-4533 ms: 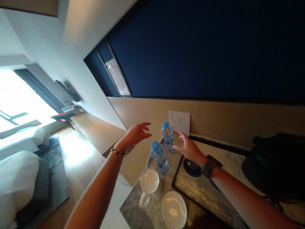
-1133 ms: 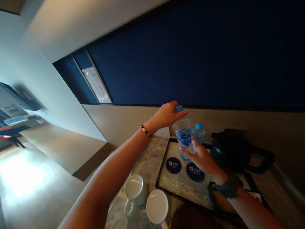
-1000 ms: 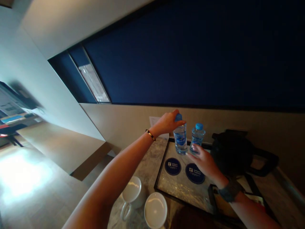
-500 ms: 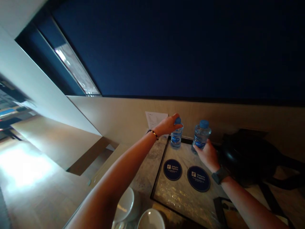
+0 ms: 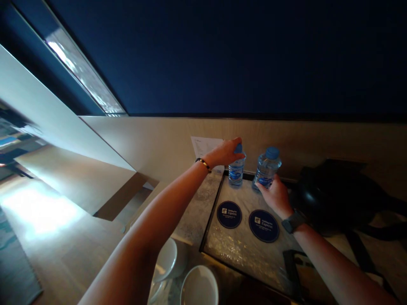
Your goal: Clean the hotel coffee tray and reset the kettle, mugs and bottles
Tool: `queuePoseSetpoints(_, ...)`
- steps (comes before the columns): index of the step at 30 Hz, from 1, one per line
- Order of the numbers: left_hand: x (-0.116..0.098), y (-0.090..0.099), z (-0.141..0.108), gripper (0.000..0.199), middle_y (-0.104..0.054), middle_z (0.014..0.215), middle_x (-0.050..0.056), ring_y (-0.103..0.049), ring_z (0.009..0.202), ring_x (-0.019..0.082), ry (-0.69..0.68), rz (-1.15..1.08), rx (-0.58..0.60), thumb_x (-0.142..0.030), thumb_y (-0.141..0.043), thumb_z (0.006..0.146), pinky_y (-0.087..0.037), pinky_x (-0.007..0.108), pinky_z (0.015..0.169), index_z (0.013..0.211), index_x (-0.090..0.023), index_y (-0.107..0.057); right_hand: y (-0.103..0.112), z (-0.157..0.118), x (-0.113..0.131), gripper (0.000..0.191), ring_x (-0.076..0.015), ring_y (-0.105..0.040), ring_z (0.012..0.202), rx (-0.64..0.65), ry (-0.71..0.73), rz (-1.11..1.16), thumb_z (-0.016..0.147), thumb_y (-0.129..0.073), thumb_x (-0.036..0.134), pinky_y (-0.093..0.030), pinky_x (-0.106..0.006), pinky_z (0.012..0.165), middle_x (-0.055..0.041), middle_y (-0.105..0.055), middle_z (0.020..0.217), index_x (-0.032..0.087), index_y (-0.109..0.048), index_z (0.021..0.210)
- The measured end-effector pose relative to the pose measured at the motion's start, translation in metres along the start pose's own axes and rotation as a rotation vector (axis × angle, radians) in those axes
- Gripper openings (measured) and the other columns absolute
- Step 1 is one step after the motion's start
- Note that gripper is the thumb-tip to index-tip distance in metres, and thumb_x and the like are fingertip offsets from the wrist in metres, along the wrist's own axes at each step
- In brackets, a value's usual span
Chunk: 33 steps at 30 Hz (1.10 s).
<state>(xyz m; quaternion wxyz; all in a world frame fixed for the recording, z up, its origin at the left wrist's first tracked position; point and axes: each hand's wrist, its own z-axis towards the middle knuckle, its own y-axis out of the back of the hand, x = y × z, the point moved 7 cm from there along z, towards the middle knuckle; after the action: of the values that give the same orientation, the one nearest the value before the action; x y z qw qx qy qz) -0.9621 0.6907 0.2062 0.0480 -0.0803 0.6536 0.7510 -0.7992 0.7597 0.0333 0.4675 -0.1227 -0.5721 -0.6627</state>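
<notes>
Low down, at seven o'clock from the bottles, a white mug (image 5: 167, 257), partly cut off behind the sleeve-free arm; at four o'clock from it, just beside, a second white mug (image 5: 199, 286). At one o'clock from the first mug, in front of the pale wall (image 5: 159, 144), a printed white card (image 5: 205, 146), overlapped by the left hand (image 5: 224, 153). Pinches from above there, thumb and fingers closed about the blue cap (image 5: 238, 148) of the left water bottle (image 5: 235, 173). Nearest to that hand, at four o'clock from it: upright, long axis running twelve to six, base by the far left corner of the black-rimmed tray (image 5: 235, 248).

At six o'clock below, a round dark-blue coaster (image 5: 229, 214); just past three o'clock from that, a second coaster (image 5: 263, 225).

At three o'clock from the left bottle, near but apart, the right water bottle (image 5: 266, 168), its long axis leaning from seven toward one. Gripped low by the right hand (image 5: 276, 195), at eleven o'clock from it, thumb across the near side, other fingers mostly hidden. Cannot tell about contact between base and tray. At three o'clock from this hand, a dark kettle (image 5: 330, 201).
</notes>
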Motion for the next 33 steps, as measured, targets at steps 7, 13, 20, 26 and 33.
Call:
queuePoseSetpoints(7,0.001,-0.005,-0.001,0.033,-0.07,0.092,0.008,-0.065,0.08,0.019,0.01,0.004,0.019,-0.032,-0.06,0.089,-0.044,0.028,0.068,0.116,-0.013,-0.054,-0.005,-0.002,-0.001,0.05,-0.0302,-0.068,0.09,0.02,-0.007,0.008,0.078,-0.063,0.043,-0.05,-0.036,0.074,-0.0164,-0.069,0.102,0.012,-0.053,0.116)
queuePoseSetpoints(13,-0.004,-0.005,-0.008,0.038,-0.07,0.098,0.011,-0.065,0.087,0.022,0.037,-0.008,0.023,-0.032,-0.06,0.09,-0.046,0.029,0.075,0.121,-0.011,-0.052,-0.004,-0.004,0.0,0.053,-0.0297,-0.067,0.094,0.047,-0.04,-0.014,0.079,-0.064,0.042,-0.05,-0.036,0.078,-0.0166,-0.069,0.103,0.01,-0.052,0.121)
queuePoseSetpoints(20,-0.001,-0.005,-0.012,0.054,-0.07,0.105,0.017,-0.065,0.1,0.027,0.065,-0.005,0.007,-0.039,-0.059,0.092,-0.047,0.033,0.082,0.132,-0.006,-0.044,0.005,-0.015,0.007,0.069,-0.0353,-0.066,0.099,0.119,-0.098,-0.05,0.073,-0.071,0.04,-0.051,-0.041,0.081,-0.0224,-0.067,0.11,0.006,-0.049,0.129)
queuePoseSetpoints(26,-0.001,0.028,-0.091,0.041,-0.07,0.108,0.013,-0.066,0.094,0.019,0.067,-0.156,-0.067,-0.032,-0.06,0.089,-0.049,0.029,0.083,0.123,-0.009,-0.056,0.035,-0.059,0.016,0.06,-0.0307,-0.065,0.106,0.131,0.069,0.165,0.08,-0.06,0.045,-0.052,-0.045,0.093,-0.0206,-0.063,0.122,0.009,-0.053,0.127)
queuePoseSetpoints(33,-0.008,-0.024,-0.199,0.023,-0.075,0.092,0.007,-0.068,0.08,0.015,0.106,-0.268,0.202,-0.019,-0.051,0.088,-0.051,0.025,0.075,0.099,-0.015,-0.07,0.015,-0.118,0.021,0.035,-0.0242,-0.069,0.096,0.523,0.245,-0.142,0.089,-0.053,0.029,-0.057,-0.036,0.086,-0.012,-0.071,0.107,0.015,-0.064,0.118)
